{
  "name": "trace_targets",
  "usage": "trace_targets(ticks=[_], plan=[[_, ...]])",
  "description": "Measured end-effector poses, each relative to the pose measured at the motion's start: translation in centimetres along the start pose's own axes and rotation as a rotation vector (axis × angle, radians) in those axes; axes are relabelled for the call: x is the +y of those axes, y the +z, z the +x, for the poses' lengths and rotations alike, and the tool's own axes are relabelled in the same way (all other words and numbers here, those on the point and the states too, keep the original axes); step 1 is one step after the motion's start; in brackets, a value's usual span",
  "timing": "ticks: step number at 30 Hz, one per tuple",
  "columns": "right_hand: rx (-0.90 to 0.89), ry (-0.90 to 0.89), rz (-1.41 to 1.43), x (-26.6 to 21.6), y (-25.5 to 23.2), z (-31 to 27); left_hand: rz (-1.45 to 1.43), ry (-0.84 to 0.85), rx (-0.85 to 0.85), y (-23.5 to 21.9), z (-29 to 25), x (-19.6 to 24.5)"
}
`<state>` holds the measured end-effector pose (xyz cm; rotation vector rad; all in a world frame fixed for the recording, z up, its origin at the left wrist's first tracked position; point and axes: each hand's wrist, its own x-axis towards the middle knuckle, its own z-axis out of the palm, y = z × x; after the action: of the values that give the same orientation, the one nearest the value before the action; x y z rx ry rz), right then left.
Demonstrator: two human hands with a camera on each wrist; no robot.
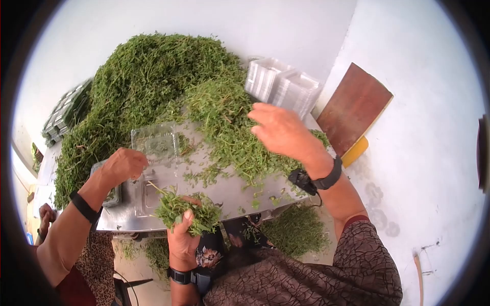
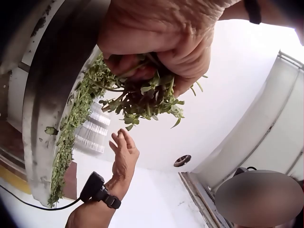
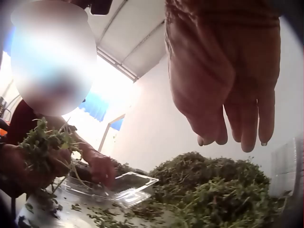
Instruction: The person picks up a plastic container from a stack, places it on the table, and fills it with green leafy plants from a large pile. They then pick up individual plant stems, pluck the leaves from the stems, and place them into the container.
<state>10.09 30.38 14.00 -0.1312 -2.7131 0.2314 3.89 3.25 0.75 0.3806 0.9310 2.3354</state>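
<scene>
My left hand point(image 1: 182, 246) grips a bunch of leafy green sprigs point(image 1: 206, 211) at the near table edge, thumb laid across the stems. In the left wrist view the sprigs point(image 2: 147, 97) poke out below the curled fingers. Over the right part of the heap of greens point(image 1: 219, 107), my right hand point(image 1: 286, 131) is raised with nothing in it. Its fingers point(image 3: 248, 118) point down, loosely straight, above the greens in the right wrist view. A clear plastic clamshell box point(image 1: 155, 145) lies with its lid up on the metal table point(image 1: 235, 201), left of the bunch.
Another person's hand point(image 1: 124, 164) reaches in from the left beside the clamshell. Stacked clear boxes point(image 1: 263, 79) stand behind my right hand, near a brown board point(image 1: 354, 104) against the wall. Filled boxes point(image 1: 66, 112) are piled at far left. More greens point(image 1: 296, 232) lie below the table.
</scene>
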Motion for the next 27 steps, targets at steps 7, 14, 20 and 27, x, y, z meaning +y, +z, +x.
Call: trace_targets(ticks=[7, 14, 20, 27], plan=[[0.397, 0.151, -0.407, 8.2, -3.5, -2.4, 0.099, -0.023, -0.050, 2.3, -0.1, 0.0], [0.294, 0.367, -0.283, 10.8, -4.2, -1.6, 0.642, 0.158, -0.010, 1.8, -0.1, -0.9], [0.261, 0.406, -0.273, 13.1, -4.6, -0.3, 0.793, 0.209, -0.107, 3.2, 0.7, 0.4], [0.219, 0.457, -0.125, 14.1, -5.7, 0.9, 0.744, 0.150, -0.151, 2.8, 1.7, -0.5]])
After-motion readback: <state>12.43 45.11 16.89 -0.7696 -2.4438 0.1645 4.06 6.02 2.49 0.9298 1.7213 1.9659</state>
